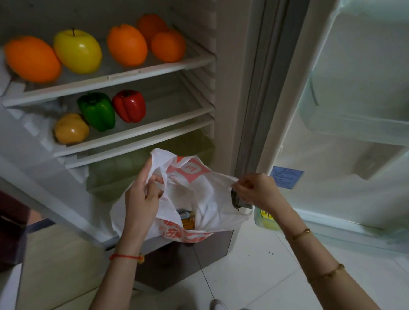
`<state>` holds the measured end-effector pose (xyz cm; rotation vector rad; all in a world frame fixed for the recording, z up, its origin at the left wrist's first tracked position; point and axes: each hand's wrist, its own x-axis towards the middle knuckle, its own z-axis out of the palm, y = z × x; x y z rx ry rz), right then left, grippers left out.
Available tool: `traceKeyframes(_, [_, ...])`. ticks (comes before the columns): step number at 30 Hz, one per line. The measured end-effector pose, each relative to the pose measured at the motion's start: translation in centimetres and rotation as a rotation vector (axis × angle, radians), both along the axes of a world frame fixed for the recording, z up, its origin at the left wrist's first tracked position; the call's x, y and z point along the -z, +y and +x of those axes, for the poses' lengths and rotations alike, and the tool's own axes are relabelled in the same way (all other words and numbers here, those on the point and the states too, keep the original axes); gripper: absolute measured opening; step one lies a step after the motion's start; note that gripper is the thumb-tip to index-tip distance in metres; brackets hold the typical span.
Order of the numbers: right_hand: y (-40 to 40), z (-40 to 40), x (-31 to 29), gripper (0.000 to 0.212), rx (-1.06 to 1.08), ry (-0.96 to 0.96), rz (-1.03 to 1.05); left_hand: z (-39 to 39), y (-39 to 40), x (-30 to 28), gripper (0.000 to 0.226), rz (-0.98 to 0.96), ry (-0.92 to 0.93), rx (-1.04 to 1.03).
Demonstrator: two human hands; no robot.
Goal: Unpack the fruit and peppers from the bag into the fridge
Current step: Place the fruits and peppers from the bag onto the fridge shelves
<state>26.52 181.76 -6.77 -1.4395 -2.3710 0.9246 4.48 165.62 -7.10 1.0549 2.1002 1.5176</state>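
A white plastic bag [207, 203] with red print hangs in front of the fridge's lower part. My left hand [141, 198] grips its left handle and my right hand [256, 190] pinches its right edge, holding the mouth spread apart. Inside, a small yellow packaged item [187, 220] shows. On the fridge's top shelf [111, 82] lie several oranges [127, 45] and a yellow apple [77, 51]. The shelf below holds a green pepper [97, 111], a red pepper [130, 105] and a yellow pepper [71, 128].
The fridge door [364, 95] stands wide to the right, with a yellowish item [267, 219] low in its bin. A translucent crisper drawer [139, 169] sits behind the bag. A wooden cabinet [51, 269] stands at the left, and white floor tiles [268, 283] lie below.
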Motion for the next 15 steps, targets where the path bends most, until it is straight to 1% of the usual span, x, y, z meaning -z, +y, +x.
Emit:
traceKeyframes(2, [-0.8,-2.3,0.4,0.018,-0.107,-0.012,-0.004,-0.1,-0.4,-0.1,0.053,-0.005,0.005,-0.011])
traceKeyframes(4, [-1.4,-4.6,2.1,0.013,-0.208,-0.035,-0.009,-0.1,-0.9,-0.1,0.054,-0.003,0.0,-0.022])
traceKeyframes(6, [-1.8,-6.8,4.8,0.019,-0.316,-0.094,-0.015,-0.2,-1.4,-0.1,0.054,0.008,-0.01,-0.035])
traceKeyframes(9, [-2.9,-9.4,8.4,0.026,-0.487,-0.241,-0.084,-0.4,-2.2,-0.2,0.053,0.023,-0.016,-0.039])
traceKeyframes(11, [-3.7,-10.7,10.6,0.032,-0.565,-0.317,-0.108,-0.4,-2.8,-0.2,0.053,0.02,-0.03,-0.038])
traceKeyframes(15, [-3.9,-12.3,14.4,0.033,-0.683,-0.383,-0.207,-0.9,-4.1,-0.2,0.055,0.007,-0.051,-0.045])
